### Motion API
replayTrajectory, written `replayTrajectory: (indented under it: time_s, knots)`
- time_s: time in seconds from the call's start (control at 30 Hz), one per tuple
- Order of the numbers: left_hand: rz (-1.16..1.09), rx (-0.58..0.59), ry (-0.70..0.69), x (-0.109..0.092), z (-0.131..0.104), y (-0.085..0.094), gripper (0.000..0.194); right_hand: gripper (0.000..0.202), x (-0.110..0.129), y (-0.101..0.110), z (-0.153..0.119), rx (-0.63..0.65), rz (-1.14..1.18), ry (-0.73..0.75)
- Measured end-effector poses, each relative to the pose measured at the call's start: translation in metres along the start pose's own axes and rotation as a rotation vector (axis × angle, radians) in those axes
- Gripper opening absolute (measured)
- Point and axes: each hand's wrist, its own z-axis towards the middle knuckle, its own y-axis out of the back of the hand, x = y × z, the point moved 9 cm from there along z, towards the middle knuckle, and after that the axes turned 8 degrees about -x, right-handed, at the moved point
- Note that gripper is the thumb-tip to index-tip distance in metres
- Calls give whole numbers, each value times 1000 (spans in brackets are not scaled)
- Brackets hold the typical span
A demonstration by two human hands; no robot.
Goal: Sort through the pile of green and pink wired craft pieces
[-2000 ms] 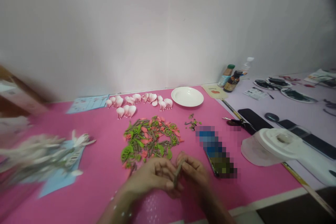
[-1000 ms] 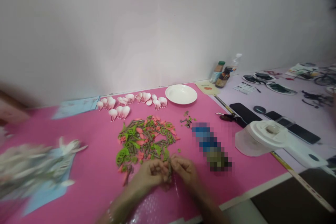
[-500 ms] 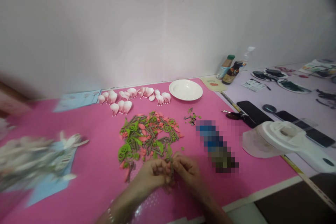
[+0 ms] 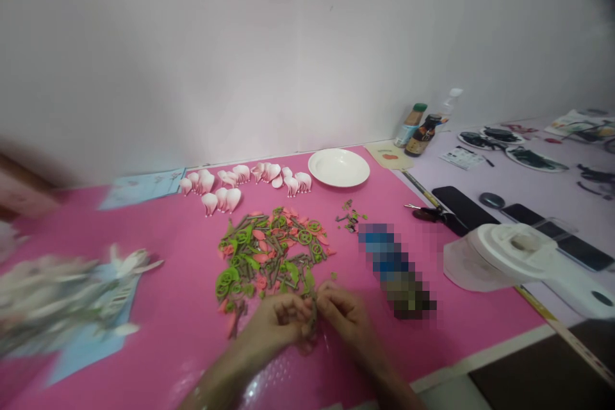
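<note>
My left hand (image 4: 284, 319) and my right hand (image 4: 342, 311) meet low in the middle of the view, just in front of a pile of small plastic pieces (image 4: 269, 250). The pile mixes brown stems, green leaves and rings, and coral-red leaf shapes. Between my fingertips is a small brown-green stem piece (image 4: 314, 312), mostly covered by the fingers. Both hands are closed in a pinch on it. Tiny green and brown bits (image 4: 352, 218) lie beyond my right hand.
Pink-white petals (image 4: 227, 200) stand in clusters behind the pile, beside a white plate (image 4: 339, 168). White flowers (image 4: 52, 295) lie blurred at left on blue paper (image 4: 91, 359). Scissors (image 4: 427, 214), a white-handled container (image 4: 509, 250), phones (image 4: 586, 250) and bottles (image 4: 423, 134) are at right.
The view has shifted slightly. My hands stay pinched together on the stem piece at nearly the same spot, with only small finger movement.
</note>
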Motion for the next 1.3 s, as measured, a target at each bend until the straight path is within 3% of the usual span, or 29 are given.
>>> replayTrajectory:
  time_s: [0.23,0.37,0.47,0.53,0.67,0.9,1.1,1.3]
  knots:
    - [-10,65,-37,-4,-7,-8,36,35,4,0,-2,20,18,49]
    - [-12,55,-100,-10,-7,-6,31,31,-2,25,7,-43,-203,18]
    - [-140,-82,-155,-21,-3,8,26,19,-2,52,21,-127,-521,35]
    - [-241,-218,-201,-28,-2,21,24,12,5,56,30,-129,-728,103]
    - [-328,-420,-297,-41,-3,45,21,14,12,32,47,-18,-994,155]
    - [-410,-555,-374,-50,-9,58,18,18,10,-5,67,74,-1183,161]
    - [-367,-547,-369,-55,-11,50,19,11,9,-16,75,61,-1182,236]
    - [-256,-514,-385,-47,-6,50,18,9,7,-22,77,1,-1091,292]
